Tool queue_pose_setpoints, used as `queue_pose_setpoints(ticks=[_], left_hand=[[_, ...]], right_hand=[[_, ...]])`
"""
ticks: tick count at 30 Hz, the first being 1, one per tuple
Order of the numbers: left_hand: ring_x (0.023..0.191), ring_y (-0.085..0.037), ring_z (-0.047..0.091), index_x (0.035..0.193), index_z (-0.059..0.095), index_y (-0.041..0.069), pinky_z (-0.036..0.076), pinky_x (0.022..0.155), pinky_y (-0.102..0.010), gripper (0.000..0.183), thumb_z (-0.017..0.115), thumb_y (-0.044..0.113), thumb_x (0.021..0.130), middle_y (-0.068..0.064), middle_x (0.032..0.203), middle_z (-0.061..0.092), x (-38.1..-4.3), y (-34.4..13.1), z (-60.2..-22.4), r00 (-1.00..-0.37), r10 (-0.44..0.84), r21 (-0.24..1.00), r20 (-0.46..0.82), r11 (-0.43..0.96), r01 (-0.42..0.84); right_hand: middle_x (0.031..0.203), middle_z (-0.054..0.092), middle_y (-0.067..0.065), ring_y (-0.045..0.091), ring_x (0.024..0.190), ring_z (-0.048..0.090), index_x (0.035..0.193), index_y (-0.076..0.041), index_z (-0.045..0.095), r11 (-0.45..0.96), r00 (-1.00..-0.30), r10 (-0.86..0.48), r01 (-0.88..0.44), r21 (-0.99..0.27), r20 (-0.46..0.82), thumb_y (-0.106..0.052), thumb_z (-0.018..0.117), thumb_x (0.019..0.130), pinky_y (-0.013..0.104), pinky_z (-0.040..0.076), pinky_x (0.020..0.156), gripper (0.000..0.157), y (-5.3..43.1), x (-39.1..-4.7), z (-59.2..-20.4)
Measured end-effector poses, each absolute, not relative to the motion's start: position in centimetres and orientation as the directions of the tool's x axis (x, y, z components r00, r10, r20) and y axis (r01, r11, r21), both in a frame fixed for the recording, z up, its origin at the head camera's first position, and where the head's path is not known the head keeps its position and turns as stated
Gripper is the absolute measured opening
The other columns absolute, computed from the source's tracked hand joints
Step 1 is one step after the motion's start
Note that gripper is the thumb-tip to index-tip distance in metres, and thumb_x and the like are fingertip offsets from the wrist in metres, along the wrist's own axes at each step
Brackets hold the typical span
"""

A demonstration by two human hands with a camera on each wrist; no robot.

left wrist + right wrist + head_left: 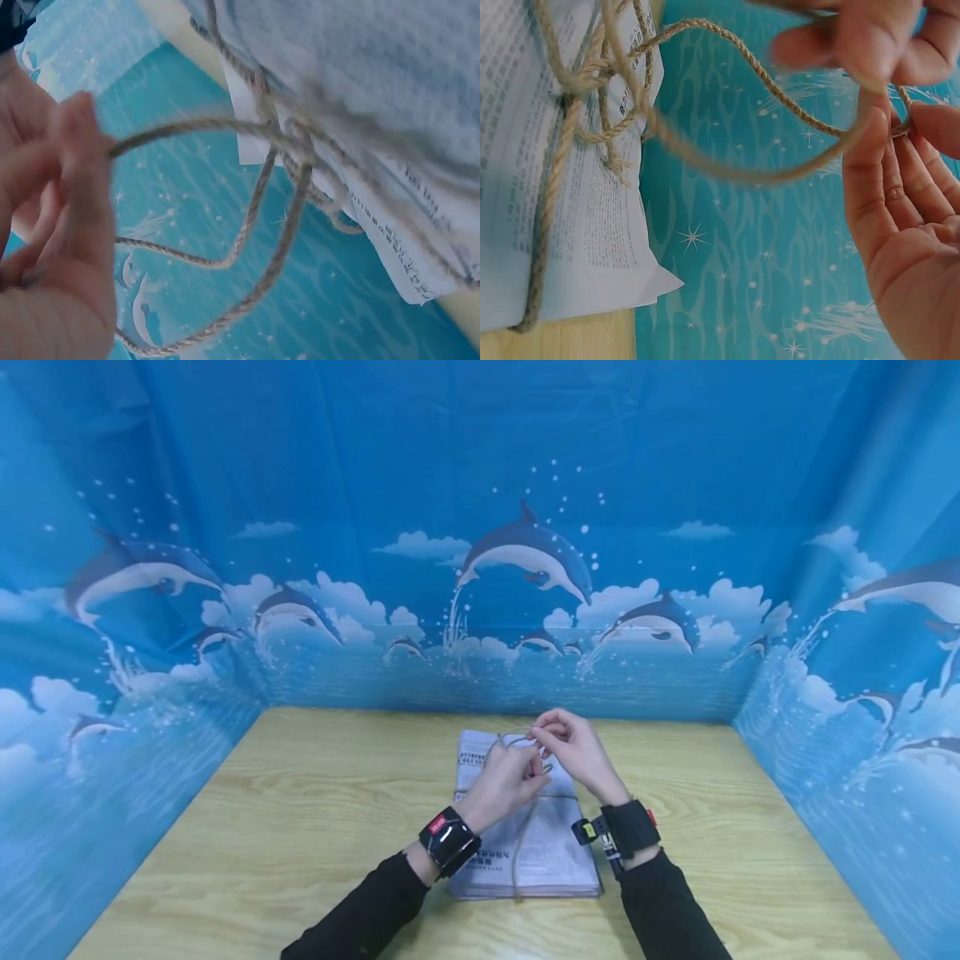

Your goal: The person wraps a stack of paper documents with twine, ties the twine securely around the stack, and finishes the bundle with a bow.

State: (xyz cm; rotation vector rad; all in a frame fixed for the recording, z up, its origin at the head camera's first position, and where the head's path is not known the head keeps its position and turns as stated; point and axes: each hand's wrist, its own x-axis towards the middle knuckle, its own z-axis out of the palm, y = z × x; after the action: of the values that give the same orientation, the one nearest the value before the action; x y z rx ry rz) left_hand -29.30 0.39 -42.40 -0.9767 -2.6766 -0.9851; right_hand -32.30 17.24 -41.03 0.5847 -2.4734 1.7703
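A stack of newspapers (555, 852) lies on the table, bound lengthwise and crosswise with brown twine (517, 852). Over its far part, my left hand (506, 785) pinches a strand of the twine. My right hand (581, 756), just to the right and slightly farther off, holds twine between thumb and fingers. In the left wrist view, strands of twine (277, 255) run from the knot at the stack to the left hand (67, 277). The right wrist view shows the twine (765, 79) reaching the right hand (911, 217), with the left hand (877, 37) close above it.
The stack rests on a light wood-grain table (337, 777). A blue curtain (390, 460) printed with dolphins and clouds surrounds the back and both sides. Black bands with small devices circle the left wrist (450, 841) and the right wrist (630, 828).
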Motion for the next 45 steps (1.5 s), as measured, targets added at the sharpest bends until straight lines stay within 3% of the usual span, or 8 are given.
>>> queue_pose_setpoints(ticks=[5,14,21,25,29,34,38,45], left_hand=[[0.056,0.007,0.057,0.095,0.077,0.008,0.046,0.055,-0.012,0.01,0.068,0.011,0.091,-0.001,0.08,0.075,-28.6,-0.5,-42.8,-0.726,0.652,0.554,0.22,0.529,0.643],[0.052,-0.007,0.062,0.091,0.076,0.01,0.051,0.049,-0.022,0.011,0.067,0.015,0.094,0.001,0.07,0.07,-28.6,-2.9,-41.1,-0.834,0.459,0.728,0.308,0.451,0.517],[0.058,-0.001,0.056,0.089,0.076,0.01,0.048,0.053,-0.018,0.006,0.073,0.015,0.089,0.0,0.078,0.071,-29.2,-3.6,-41.3,-0.792,0.306,0.627,0.529,0.487,0.607],[0.062,-0.007,0.055,0.106,0.071,0.01,0.044,0.055,-0.017,0.023,0.077,0.018,0.085,-0.004,0.095,0.069,-29.8,-3.5,-41.4,-0.72,0.216,0.507,0.66,0.579,0.639],[0.066,-0.01,0.059,0.113,0.07,0.012,0.045,0.058,-0.018,0.027,0.074,0.022,0.088,-0.003,0.098,0.071,-30.4,-3.3,-41.4,-0.718,0.27,0.448,0.641,0.629,0.636],[0.072,-0.01,0.067,0.101,0.075,0.01,0.05,0.061,-0.018,0.013,0.069,0.015,0.092,-0.002,0.089,0.075,-30.7,-3.4,-41.6,-0.738,0.278,0.48,0.614,0.611,0.63],[0.071,-0.01,0.066,0.099,0.076,0.01,0.048,0.059,-0.017,0.011,0.07,0.013,0.09,-0.002,0.088,0.075,-30.7,-3.5,-41.6,-0.738,0.249,0.499,0.628,0.598,0.627],[0.069,-0.007,0.064,0.098,0.076,0.012,0.047,0.057,-0.015,0.01,0.07,0.015,0.09,-0.001,0.088,0.075,-30.4,-3.4,-41.4,-0.74,0.275,0.509,0.614,0.579,0.637]], right_hand=[[0.101,0.072,0.016,0.013,0.078,0.069,0.112,0.0,0.062,0.291,-0.923,-0.296,-0.333,-0.897,0.246,-0.013,0.056,0.1,0.031,0.056,0.069,0.018,17.3,-32.1,-41.0],[0.104,0.072,0.016,0.015,0.081,0.069,0.113,0.0,0.062,0.277,-0.915,-0.315,-0.343,-0.898,0.252,-0.019,0.058,0.1,0.031,0.057,0.07,0.024,17.4,-32.1,-41.3],[0.102,0.072,0.013,0.015,0.079,0.069,0.113,-0.001,0.063,0.267,-0.916,-0.303,-0.348,-0.899,0.264,-0.014,0.058,0.099,0.033,0.058,0.07,0.02,17.3,-32.1,-41.5],[0.101,0.072,0.013,0.015,0.077,0.068,0.112,-0.003,0.063,0.277,-0.917,-0.301,-0.348,-0.896,0.263,-0.014,0.058,0.099,0.032,0.057,0.069,0.018,17.1,-32.0,-41.4],[0.101,0.071,0.018,0.014,0.074,0.068,0.111,-0.003,0.064,0.281,-0.916,-0.305,-0.346,-0.895,0.259,-0.015,0.059,0.098,0.031,0.057,0.067,0.018,16.9,-32.0,-41.3],[0.112,0.066,0.02,0.013,0.079,0.068,0.116,-0.004,0.061,0.282,-0.917,-0.299,-0.349,-0.894,0.264,-0.018,0.06,0.098,0.032,0.057,0.068,0.023,17.2,-31.9,-41.7],[0.101,0.066,0.015,0.016,0.075,0.067,0.108,-0.006,0.063,0.358,-0.932,-0.254,-0.34,-0.869,0.26,-0.017,0.065,0.095,0.033,0.056,0.065,0.017,18.2,-31.9,-42.4],[0.085,0.07,0.0,0.011,0.078,0.063,0.093,-0.008,0.071,0.523,-0.772,-0.633,-0.486,-0.7,0.063,-0.014,0.075,0.086,0.024,0.051,0.071,0.01,18.8,-31.1,-44.1]])
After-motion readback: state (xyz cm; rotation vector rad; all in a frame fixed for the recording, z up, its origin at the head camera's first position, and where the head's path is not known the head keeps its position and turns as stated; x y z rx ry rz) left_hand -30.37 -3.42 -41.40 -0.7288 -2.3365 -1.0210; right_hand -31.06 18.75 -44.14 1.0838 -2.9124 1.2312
